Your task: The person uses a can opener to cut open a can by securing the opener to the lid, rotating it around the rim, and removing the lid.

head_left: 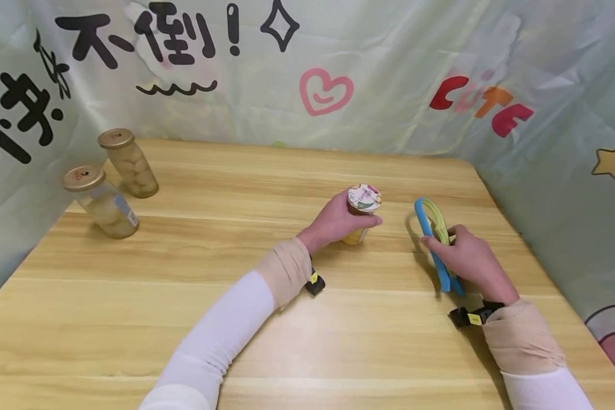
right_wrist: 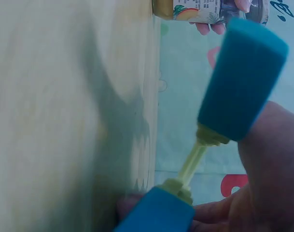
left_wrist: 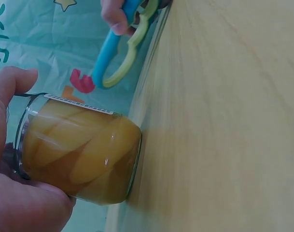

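Observation:
Around the upper part of a glass jar of yellow fruit pieces [left_wrist: 84, 150], my left hand [head_left: 333, 223] curls its fingers and thumb. The jar's printed white lid [head_left: 365, 197] faces up, and its base meets the table. To the right, my right hand [head_left: 474, 259] holds a blue and yellow-green jar opener [head_left: 423, 219] between thumb and fingers, just above the table and apart from the jar. Blue blocks [right_wrist: 243, 79] joined by a yellow-green rod [right_wrist: 192, 162] show close up in the right wrist view. Some right-hand fingers are hidden behind the opener.
Two jars with gold lids and pale round contents, a rear jar [head_left: 133, 168] and a front jar [head_left: 107, 210], stand at the table's far left. The wooden table [head_left: 133, 319] ends at a printed cloth backdrop [head_left: 389, 68] behind and at both sides.

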Demonstrator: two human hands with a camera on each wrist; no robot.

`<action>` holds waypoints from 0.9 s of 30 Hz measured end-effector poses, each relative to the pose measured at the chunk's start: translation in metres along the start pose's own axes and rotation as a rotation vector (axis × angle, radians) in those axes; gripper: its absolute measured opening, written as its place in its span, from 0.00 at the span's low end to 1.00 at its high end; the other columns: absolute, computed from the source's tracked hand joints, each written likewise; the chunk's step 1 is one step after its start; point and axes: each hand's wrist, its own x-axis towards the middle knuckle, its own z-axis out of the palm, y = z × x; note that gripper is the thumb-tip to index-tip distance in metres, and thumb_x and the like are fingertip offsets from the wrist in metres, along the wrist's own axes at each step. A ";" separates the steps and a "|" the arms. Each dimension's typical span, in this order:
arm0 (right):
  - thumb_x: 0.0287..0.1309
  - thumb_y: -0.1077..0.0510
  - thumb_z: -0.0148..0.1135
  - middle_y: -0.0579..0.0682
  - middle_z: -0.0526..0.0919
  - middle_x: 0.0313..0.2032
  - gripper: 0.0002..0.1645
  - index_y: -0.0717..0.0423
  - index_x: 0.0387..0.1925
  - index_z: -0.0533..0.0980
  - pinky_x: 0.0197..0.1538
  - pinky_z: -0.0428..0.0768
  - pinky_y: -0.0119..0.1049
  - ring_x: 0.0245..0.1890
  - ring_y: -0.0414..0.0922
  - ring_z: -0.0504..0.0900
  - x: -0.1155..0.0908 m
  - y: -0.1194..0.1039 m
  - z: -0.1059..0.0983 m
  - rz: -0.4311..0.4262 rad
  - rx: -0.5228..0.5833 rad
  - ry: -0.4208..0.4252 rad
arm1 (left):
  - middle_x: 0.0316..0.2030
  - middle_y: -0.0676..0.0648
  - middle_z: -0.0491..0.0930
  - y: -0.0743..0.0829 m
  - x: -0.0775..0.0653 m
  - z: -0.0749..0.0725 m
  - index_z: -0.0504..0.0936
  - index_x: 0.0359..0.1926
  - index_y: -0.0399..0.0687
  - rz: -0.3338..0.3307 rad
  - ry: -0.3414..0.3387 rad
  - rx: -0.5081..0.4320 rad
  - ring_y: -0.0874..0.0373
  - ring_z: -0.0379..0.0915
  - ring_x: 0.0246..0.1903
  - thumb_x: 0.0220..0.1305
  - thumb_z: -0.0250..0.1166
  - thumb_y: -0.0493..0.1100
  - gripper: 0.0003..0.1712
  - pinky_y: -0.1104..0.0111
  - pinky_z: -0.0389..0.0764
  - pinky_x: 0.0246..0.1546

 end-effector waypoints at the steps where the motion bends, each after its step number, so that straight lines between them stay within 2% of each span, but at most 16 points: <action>1: 0.55 0.21 0.46 0.64 0.77 0.40 0.57 0.69 0.60 0.58 0.27 0.74 0.38 0.29 0.50 0.77 0.001 -0.002 0.001 -0.009 0.009 0.015 | 0.47 0.55 0.78 0.000 0.000 -0.001 0.73 0.56 0.55 0.000 0.002 0.001 0.61 0.75 0.45 0.49 0.74 0.53 0.33 0.70 0.76 0.48; 7: 0.58 0.26 0.49 0.61 0.75 0.40 0.53 0.65 0.66 0.56 0.26 0.74 0.38 0.29 0.51 0.77 0.004 -0.014 0.004 -0.097 0.056 0.125 | 0.47 0.54 0.77 0.000 -0.001 -0.005 0.73 0.57 0.53 0.009 -0.003 0.012 0.61 0.75 0.46 0.50 0.74 0.52 0.34 0.70 0.76 0.48; 12: 0.61 0.31 0.51 0.63 0.69 0.47 0.50 0.63 0.69 0.56 0.30 0.71 0.41 0.37 0.55 0.72 0.004 -0.026 0.001 -0.154 0.093 0.195 | 0.47 0.54 0.77 -0.001 0.000 -0.005 0.72 0.57 0.51 0.023 0.000 0.022 0.61 0.74 0.46 0.50 0.75 0.50 0.34 0.70 0.76 0.49; 16: 0.61 0.34 0.53 0.62 0.67 0.48 0.40 0.63 0.59 0.66 0.35 0.68 0.44 0.41 0.55 0.68 0.004 -0.042 -0.003 -0.207 0.141 0.257 | 0.47 0.53 0.77 -0.002 -0.001 -0.003 0.72 0.57 0.51 0.022 -0.002 0.012 0.61 0.74 0.46 0.50 0.75 0.49 0.34 0.70 0.76 0.48; 19: 0.62 0.37 0.54 0.59 0.68 0.42 0.32 0.62 0.50 0.69 0.35 0.66 0.45 0.39 0.53 0.67 0.003 -0.057 -0.008 -0.285 0.140 0.320 | 0.47 0.53 0.78 -0.003 -0.001 -0.001 0.72 0.57 0.50 0.032 -0.009 -0.001 0.61 0.74 0.46 0.50 0.75 0.50 0.34 0.70 0.76 0.48; 24: 0.59 0.39 0.59 0.57 0.70 0.31 0.27 0.59 0.42 0.70 0.30 0.66 0.44 0.29 0.51 0.69 0.005 -0.082 -0.016 -0.383 0.113 0.416 | 0.47 0.53 0.78 -0.004 -0.001 -0.001 0.73 0.57 0.51 0.056 -0.011 -0.016 0.61 0.74 0.46 0.51 0.74 0.49 0.33 0.70 0.75 0.49; 27: 0.56 0.41 0.62 0.57 0.72 0.33 0.27 0.59 0.43 0.70 0.31 0.69 0.45 0.29 0.51 0.72 0.006 -0.094 -0.022 -0.411 0.112 0.442 | 0.48 0.53 0.78 -0.005 -0.001 -0.002 0.73 0.57 0.52 0.055 -0.010 -0.012 0.62 0.74 0.47 0.51 0.74 0.48 0.32 0.71 0.75 0.50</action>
